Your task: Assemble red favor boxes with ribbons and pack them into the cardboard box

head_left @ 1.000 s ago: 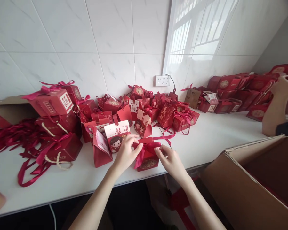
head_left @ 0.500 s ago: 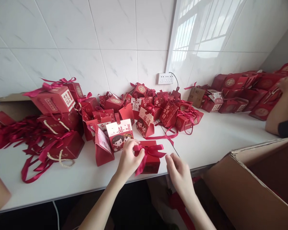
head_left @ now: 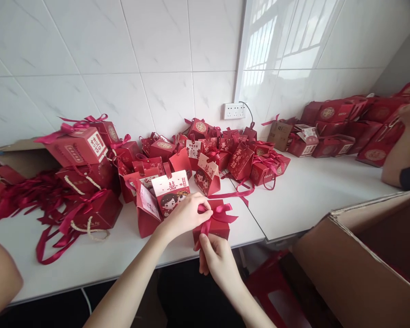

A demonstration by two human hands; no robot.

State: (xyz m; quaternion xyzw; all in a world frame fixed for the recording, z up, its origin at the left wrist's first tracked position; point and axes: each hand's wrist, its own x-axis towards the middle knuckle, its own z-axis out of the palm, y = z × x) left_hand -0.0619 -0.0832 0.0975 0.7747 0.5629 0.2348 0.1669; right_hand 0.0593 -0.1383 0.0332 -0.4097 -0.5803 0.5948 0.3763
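Currently, left hand (head_left: 187, 213): we are pinching the bow (head_left: 224, 213) by its left loop.
Right hand (head_left: 219, 257): we are pinching a ribbon tail (head_left: 205, 227).
Red box (head_left: 222, 230): it is sitting beneath.

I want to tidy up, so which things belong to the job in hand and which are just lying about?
In the job:
red box
ribbon bow, held by left hand and right hand

Seemingly lying about:
loose ribbons
open carton, right

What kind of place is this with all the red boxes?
Probably a small packing room or workshop, though I can't be sure. Many red gift boxes crowd the white tabletop, a heap of red ribbons lies at left, and a big cardboard carton stands at right.
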